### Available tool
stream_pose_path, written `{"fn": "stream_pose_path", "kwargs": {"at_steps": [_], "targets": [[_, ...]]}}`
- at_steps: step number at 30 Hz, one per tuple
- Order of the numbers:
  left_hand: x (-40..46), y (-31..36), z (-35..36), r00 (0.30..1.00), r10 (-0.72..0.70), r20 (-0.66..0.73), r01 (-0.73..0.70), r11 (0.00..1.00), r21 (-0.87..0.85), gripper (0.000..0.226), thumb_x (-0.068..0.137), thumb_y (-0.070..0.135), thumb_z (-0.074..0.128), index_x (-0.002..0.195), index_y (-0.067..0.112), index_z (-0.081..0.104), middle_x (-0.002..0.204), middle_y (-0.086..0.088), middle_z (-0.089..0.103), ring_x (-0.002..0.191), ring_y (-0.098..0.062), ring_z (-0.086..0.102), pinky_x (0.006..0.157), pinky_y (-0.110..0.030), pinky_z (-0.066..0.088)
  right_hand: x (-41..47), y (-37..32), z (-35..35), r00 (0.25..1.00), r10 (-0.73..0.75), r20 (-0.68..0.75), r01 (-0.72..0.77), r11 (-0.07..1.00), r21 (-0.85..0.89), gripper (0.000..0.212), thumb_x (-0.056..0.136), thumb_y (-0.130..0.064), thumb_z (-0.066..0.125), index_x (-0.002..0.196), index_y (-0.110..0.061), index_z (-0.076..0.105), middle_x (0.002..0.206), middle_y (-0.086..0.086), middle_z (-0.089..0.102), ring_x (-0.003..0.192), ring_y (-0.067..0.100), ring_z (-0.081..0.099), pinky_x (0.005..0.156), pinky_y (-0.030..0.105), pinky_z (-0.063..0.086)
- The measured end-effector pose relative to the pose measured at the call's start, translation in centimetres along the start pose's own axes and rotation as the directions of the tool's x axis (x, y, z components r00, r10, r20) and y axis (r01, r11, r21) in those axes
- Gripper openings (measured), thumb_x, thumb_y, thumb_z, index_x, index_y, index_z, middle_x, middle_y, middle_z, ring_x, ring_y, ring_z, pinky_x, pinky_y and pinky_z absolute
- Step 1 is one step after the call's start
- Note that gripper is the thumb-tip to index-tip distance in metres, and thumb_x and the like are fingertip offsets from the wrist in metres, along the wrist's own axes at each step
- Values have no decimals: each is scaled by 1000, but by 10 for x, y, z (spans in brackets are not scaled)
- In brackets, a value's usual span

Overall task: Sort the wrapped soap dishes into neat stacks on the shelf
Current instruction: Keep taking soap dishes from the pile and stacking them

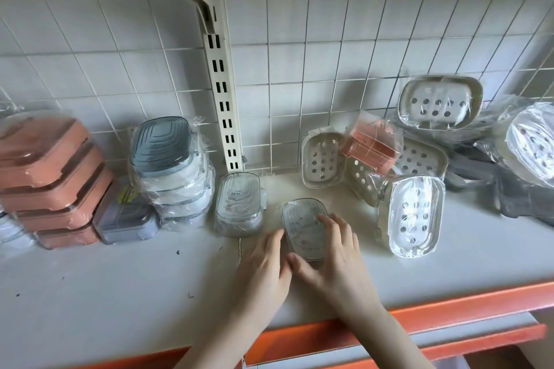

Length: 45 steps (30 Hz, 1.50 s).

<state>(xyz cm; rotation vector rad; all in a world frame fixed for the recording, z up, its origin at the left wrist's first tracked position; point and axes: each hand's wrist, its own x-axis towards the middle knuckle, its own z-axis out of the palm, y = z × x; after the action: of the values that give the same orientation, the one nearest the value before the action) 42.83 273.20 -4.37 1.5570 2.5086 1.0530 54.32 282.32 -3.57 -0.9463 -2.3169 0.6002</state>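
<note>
A clear wrapped soap dish (301,226) lies flat on the white shelf (120,287), front centre. My right hand (332,257) grips it, fingers over its top right and thumb at its near edge. My left hand (263,266) touches its left side with straight fingers. A second clear dish (238,204) lies just to its left. At the left stand a stack of blue-grey dishes (171,171) and a stack of pink dishes (48,180). A grey dish (126,219) leans between them.
A loose heap of beige perforated dishes (413,216) and one pink dish (371,144) fills the right back. Dark grey wrapped items (515,189) and another white dish (530,144) lie far right. A slotted upright (223,99) stands against the wire grid wall. The orange shelf edge (449,308) runs along the front.
</note>
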Motion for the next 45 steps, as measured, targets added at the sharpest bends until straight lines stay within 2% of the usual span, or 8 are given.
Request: {"fn": "stream_pose_path", "kwargs": {"at_steps": [7,14,19,22,25,28,37,45], "targets": [[-3,-3,1,994,112,3,-112,992,-60,50,82,33,45,127,14,50,123,-2,59,112,-17,57,92,-33,48,-5,4,-2,991,-14,-130,17,1000,17,73,70,-61,56,127,-17,44,131,13,48,119,34,49,96,44,46],[-7,-1,-9,982,189,16,-184,972,-149,66,84,38,49,143,16,28,144,1,34,135,-8,27,110,-11,14,-2,1,-9,985,-106,-135,122,985,119,69,78,-71,50,129,-25,38,140,7,39,129,22,38,103,37,38],[2,-21,-34,995,87,42,-72,956,-283,81,75,52,57,140,32,11,149,8,19,139,-12,25,113,-34,28,19,-17,-13,958,-282,-49,286,943,172,72,82,-66,52,134,-17,42,143,5,36,138,15,28,111,19,22],[15,-36,-53,1000,13,0,-13,962,-272,87,75,28,76,137,32,15,139,20,23,131,-14,36,110,-29,31,38,-35,-4,943,-331,38,320,932,172,72,79,-58,56,137,-19,38,146,8,35,139,18,26,111,17,17],[27,-47,-70,999,-22,-39,10,964,-267,78,76,23,76,141,21,32,133,11,41,120,-5,43,102,-17,34,56,-48,9,939,-331,94,310,931,191,73,78,-52,58,138,-16,40,145,9,37,138,21,30,111,23,21],[33,-54,-80,999,-12,-40,0,957,-289,67,75,40,72,134,28,43,128,15,52,121,0,46,103,-24,37,68,-55,19,947,-296,129,261,936,235,68,80,-36,71,138,-15,41,144,5,39,135,19,34,110,23,25],[31,-60,-71,953,-173,-250,158,984,-76,52,81,26,71,129,16,55,119,-1,64,108,-20,61,88,-36,50,79,-60,36,966,-227,120,190,947,259,64,82,-27,73,135,-10,43,139,3,45,131,17,40,107,29,35],[31,-54,-69,922,-195,-335,177,981,-83,30,80,16,72,108,12,62,90,5,63,70,-17,62,65,-37,54,88,-65,41,974,-188,129,159,965,210,58,81,-27,72,130,-12,45,127,3,52,117,21,48,89,15,32]]}}
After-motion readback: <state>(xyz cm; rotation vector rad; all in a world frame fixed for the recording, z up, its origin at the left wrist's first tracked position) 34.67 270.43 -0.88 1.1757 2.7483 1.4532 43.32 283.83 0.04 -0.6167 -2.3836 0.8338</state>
